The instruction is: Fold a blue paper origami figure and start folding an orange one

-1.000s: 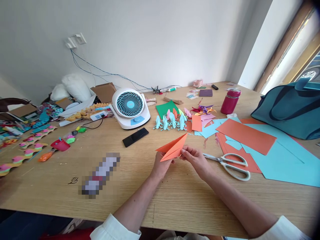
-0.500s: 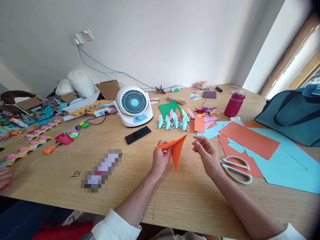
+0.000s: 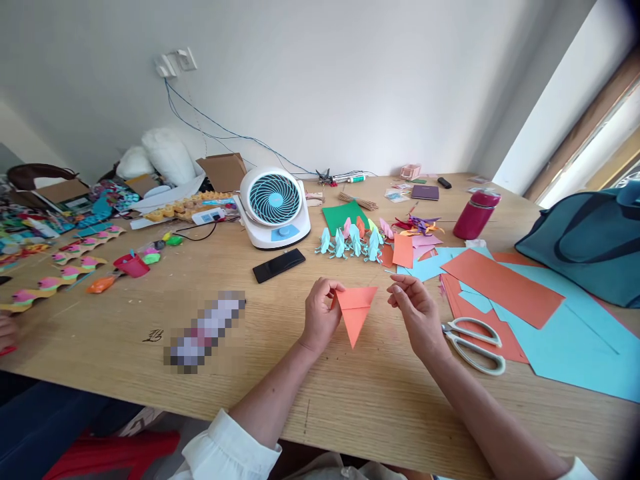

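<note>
My left hand [image 3: 321, 317] pinches the upper left corner of a folded orange paper [image 3: 356, 312], held above the table. The paper forms a triangle with its point downward, and a crease or flap edge crosses it near the top. To the right of the paper, apart from it, is my right hand [image 3: 415, 313]. Its fingers are loosely bent and slightly apart, with nothing visible in them. White-handled scissors [image 3: 475, 343] lie right beside my right wrist. Beyond my hands stand several folded light-blue paper figures [image 3: 355, 241].
Orange sheets [image 3: 505, 287] and light-blue sheets [image 3: 585, 340] overlap on the right, by a teal bag [image 3: 585, 247] and a magenta bottle [image 3: 477, 215]. A white fan [image 3: 275, 207] stands behind a black phone [image 3: 279, 265]. Another person's hand [image 3: 7, 333] shows at the left edge.
The orange paper has turned in my left hand, from opened wings seen edge-on to a flat triangle facing me. My right hand stays beside it. The view has shifted slightly.
</note>
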`<state>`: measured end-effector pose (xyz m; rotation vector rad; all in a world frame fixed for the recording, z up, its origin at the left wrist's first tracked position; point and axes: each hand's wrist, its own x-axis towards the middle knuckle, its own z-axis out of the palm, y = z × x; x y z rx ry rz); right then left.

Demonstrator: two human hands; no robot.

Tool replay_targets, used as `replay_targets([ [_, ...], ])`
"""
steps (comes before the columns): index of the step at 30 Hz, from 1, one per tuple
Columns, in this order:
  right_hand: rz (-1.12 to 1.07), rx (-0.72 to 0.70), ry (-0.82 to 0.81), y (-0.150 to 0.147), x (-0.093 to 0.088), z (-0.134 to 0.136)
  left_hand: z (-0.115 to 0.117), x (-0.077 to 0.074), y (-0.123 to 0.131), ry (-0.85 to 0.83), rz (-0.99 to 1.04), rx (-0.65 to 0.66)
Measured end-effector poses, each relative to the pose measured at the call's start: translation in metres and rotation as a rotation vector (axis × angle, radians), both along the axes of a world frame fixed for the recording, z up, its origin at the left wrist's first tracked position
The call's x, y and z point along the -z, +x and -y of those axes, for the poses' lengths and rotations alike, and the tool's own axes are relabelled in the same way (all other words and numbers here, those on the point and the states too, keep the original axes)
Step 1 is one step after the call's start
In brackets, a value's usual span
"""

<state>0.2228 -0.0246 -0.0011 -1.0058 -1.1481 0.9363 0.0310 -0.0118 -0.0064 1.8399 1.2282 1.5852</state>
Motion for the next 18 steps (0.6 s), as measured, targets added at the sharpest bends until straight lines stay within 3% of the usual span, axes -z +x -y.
replay_targets([
  [6, 0.303, -0.004, 0.174, -0.002, 0.005, 0.003, 0.002, -0.006, 0.001, 0.047, -0.079, 0.042],
  [9, 0.491, -0.059, 0.254, -0.002, 0.004, 0.006, 0.000, -0.007, -0.001, -0.022, -0.120, 0.112],
  [13, 0.562, -0.240, 0.269, -0.005, 0.002, 0.011, -0.004, -0.010, -0.012, -0.280, -0.095, 0.378],
  [18, 0.544, -0.336, 0.182, -0.009, 0.002, 0.019, -0.017, -0.012, -0.024, -0.472, -0.120, 0.692],
])
